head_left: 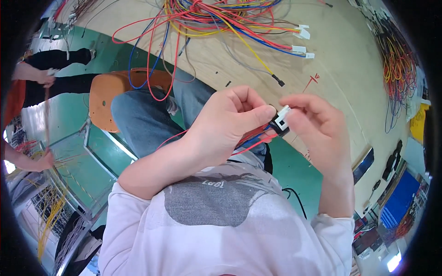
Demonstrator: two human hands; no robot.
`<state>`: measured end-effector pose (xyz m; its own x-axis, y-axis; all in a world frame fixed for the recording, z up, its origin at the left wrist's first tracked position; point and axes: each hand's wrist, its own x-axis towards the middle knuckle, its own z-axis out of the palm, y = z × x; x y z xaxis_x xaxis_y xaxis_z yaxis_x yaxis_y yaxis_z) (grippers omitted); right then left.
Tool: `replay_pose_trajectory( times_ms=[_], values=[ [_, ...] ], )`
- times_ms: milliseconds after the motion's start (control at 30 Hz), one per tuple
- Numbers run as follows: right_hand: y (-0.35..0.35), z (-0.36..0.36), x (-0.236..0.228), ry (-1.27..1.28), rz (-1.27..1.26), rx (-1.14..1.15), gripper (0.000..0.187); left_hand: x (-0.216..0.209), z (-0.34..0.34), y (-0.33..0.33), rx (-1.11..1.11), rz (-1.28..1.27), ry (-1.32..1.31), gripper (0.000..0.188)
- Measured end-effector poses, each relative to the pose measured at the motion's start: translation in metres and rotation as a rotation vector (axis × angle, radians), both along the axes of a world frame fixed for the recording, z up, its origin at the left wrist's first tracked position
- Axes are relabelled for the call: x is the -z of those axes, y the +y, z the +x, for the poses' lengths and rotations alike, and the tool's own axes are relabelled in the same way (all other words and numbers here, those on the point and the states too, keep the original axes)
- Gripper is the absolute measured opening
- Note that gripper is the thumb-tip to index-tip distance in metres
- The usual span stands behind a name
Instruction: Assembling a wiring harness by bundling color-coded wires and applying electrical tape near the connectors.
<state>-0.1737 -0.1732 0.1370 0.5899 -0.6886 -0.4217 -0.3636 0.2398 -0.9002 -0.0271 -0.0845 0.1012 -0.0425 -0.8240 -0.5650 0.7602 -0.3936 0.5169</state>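
Note:
My left hand (pixel 230 115) is closed, thumb against fingers, on red and blue wires (pixel 255 142) right behind a small connector. The white plug connector (pixel 282 117) has a black part at its lower side and sticks out beyond my left thumb. My right hand (pixel 320 124) holds the connector's other side between curled fingers and thumb. Its fingertips partly hide the connector, so I cannot tell how the white and black parts join. From under my left wrist a red wire trails off to the left.
Beyond my hands, a wooden table (pixel 340 87) bears a tangled wire bundle (pixel 202 18) with white connectors (pixel 299 48). A phone (pixel 363 164) lies at the right. More wires (pixel 398 64) hang at the far right. An orange chair (pixel 103 103) and another person's hands (pixel 43 161) are at the left.

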Motion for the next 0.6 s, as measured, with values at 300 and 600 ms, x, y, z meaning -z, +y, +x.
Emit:
replay_pose_trajectory(
  times_ms=[300, 600],
  values=[
    [-0.006, 0.035, -0.014, -0.035, 0.245, -0.217, 0.012, 0.011, 0.005, 0.019, -0.152, -0.022, 0.06, 0.023],
    [0.015, 0.068, -0.02, -0.068, -0.011, -0.327, 0.015, 0.008, 0.021, 0.046, 0.036, -0.094, 0.686, 0.047]
  ],
)
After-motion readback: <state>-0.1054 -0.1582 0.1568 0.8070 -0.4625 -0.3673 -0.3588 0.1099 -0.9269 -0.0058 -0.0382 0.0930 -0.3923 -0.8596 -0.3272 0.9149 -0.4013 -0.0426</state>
